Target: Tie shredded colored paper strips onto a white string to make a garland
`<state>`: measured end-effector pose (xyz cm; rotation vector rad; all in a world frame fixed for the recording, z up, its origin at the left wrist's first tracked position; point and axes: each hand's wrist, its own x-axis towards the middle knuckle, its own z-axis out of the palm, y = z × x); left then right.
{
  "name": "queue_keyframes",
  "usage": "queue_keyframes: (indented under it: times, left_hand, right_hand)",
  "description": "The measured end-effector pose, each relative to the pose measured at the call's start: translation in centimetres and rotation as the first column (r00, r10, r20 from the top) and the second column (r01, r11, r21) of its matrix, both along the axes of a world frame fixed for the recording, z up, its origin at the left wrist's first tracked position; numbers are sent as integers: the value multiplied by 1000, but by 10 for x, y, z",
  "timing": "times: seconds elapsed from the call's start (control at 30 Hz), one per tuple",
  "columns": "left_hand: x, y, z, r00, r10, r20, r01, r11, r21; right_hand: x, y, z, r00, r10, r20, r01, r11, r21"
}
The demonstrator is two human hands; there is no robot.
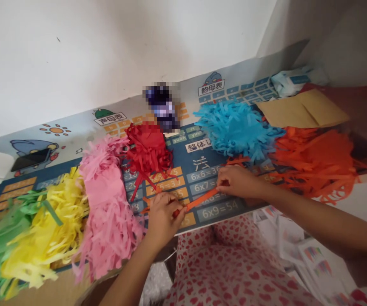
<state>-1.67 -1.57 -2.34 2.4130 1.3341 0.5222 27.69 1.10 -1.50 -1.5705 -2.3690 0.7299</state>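
An orange paper strip [201, 199] stretches between my two hands, low over the front part of the printed desk mat [217, 211]. My left hand [166, 214] pinches its near left end between thumb and fingers. The other end is in the closed fingers of my right hand [237, 180]. Behind my left hand lies a pile of red fringed paper [149, 148]. Blue fringed paper [237, 129] sits behind my right hand, with orange fringed paper [317, 159] to its right. Small orange scraps lie beside both hands.
Pink [105, 187], yellow [57, 221] and green [7, 233] fringed paper covers the left side. A dark phone [32, 159] lies at the far left. A brown paper piece [302, 108] and a plastic packet [290, 81] are at the back right. White printed packets [317, 255] sit below the desk.
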Motion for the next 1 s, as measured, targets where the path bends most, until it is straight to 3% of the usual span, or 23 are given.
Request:
queue_keyframes:
  times: [0.37,0.53,0.6,0.67,0.77,0.87,1.0]
  left_hand:
    - [5,2,8,991,-7,-130,6,1000,-8]
    - [12,-1,19,962,-4,-273,37,993,114]
    - [16,-4,21,942,-76,-325,143,972,188]
    - [22,-9,22,905,-168,-391,271,936,225]
    - [32,-17,21,847,-211,-488,359,904,233]
    - [43,-23,20,827,-197,-526,366,900,238]
    - [57,-23,14,854,-164,-494,335,899,281]
  right_hand:
    - [-14,4,14,987,-83,138,94,993,-76]
    - [-14,10,17,978,-88,190,120,980,-160]
    - [-15,7,16,978,-81,193,98,992,-84]
    - [-16,-1,14,977,-20,213,-6,993,117]
    - [-19,-17,11,949,123,291,-232,896,377]
    - [-18,-29,8,919,205,338,-348,824,447]
    - [-16,-29,3,867,302,397,-482,710,513]
